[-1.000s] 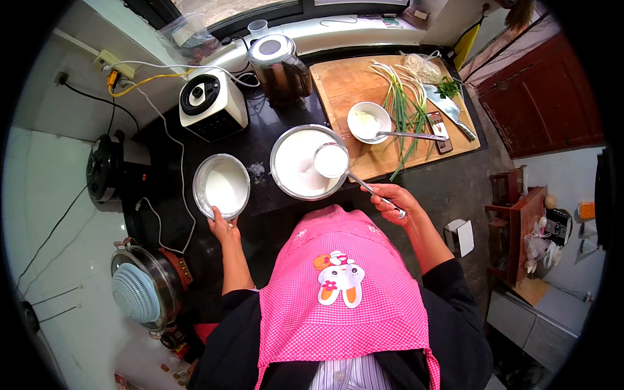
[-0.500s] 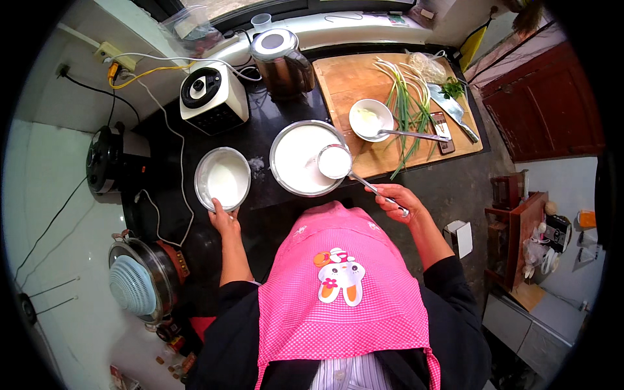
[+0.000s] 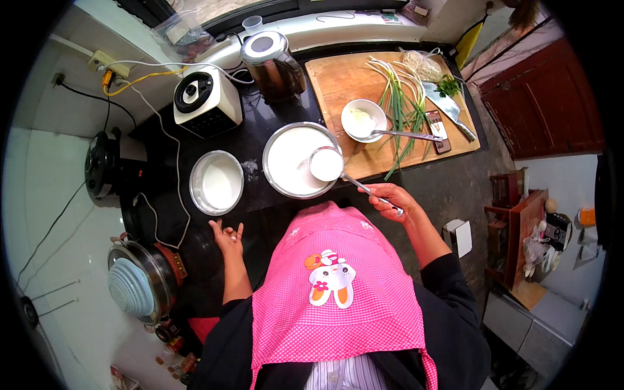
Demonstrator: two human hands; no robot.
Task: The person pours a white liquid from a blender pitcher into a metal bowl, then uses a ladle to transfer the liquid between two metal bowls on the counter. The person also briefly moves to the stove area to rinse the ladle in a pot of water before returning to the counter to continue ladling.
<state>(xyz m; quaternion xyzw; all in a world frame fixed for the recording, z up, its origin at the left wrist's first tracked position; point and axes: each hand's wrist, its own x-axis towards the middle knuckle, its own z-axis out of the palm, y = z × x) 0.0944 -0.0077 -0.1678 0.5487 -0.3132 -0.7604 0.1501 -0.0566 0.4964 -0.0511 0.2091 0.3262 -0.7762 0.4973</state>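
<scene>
My right hand (image 3: 392, 199) is closed round the handle of a metal ladle (image 3: 326, 164), whose round bowl is full of white liquid. The ladle is held over the right part of a wide steel basin (image 3: 267, 157) of the same white liquid. To the left stands a smaller metal bowl (image 3: 218, 183), also with something white inside. Just below that bowl is my left hand (image 3: 229, 238), fingers apart and holding nothing. A small white bowl (image 3: 363, 120) with a pale lump and a spoon (image 3: 409, 135) in it sits on the wooden cutting board (image 3: 331, 78).
Scallions (image 3: 400, 97), a cleaver (image 3: 448, 107), a phone (image 3: 438, 130) and a bag of noodle-like food (image 3: 422, 66) lie on the board. A blender base (image 3: 207, 101) and its jug (image 3: 273, 68) stand behind. Cords cross the counter's left side, near a steel pot (image 3: 166, 279).
My left hand has let go of the smaller metal bowl and drawn back toward me. The right hand still holds the full ladle over the basin. The view has shifted slightly.
</scene>
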